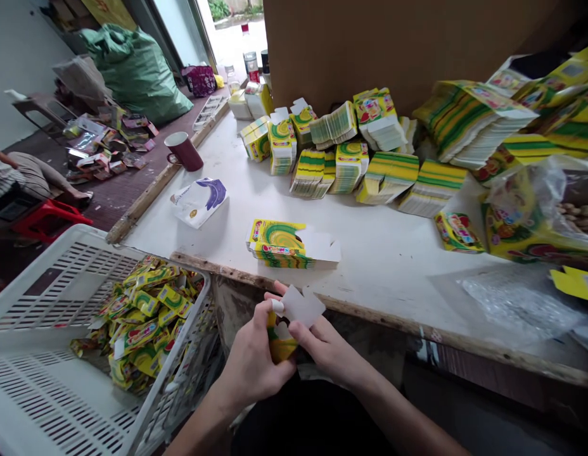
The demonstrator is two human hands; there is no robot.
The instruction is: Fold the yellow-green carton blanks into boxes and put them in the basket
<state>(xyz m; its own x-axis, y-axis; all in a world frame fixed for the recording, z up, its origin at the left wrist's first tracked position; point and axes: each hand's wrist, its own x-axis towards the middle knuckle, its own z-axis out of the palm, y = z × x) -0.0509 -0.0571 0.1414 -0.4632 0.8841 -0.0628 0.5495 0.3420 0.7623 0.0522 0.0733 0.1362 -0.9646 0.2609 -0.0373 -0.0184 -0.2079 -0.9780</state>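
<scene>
A small yellow carton (pixel 281 347) with a raised pale flap is held between both hands in front of the table edge. My left hand (pixel 256 354) is wrapped around its left side, with a white cover on one finger. On the other side, my right hand (pixel 325 342) grips the carton near the flap, thumb against it. Just beyond, a stack of flat yellow-green cartons (pixel 279 244) lies on the white table (pixel 384 253). To the lower left, a white plastic basket (pixel 18 354) contains many yellow-green cartons (pixel 146 323).
Bundles of flat cartons (pixel 313 171) line the back of the table. A maroon mug (pixel 185 152) and a white-purple packet (pixel 199 201) stand left; an open plastic bag (pixel 526 209) sits right. A seated person's legs (pixel 42 174) show at far left, near a green sack (pixel 137 76).
</scene>
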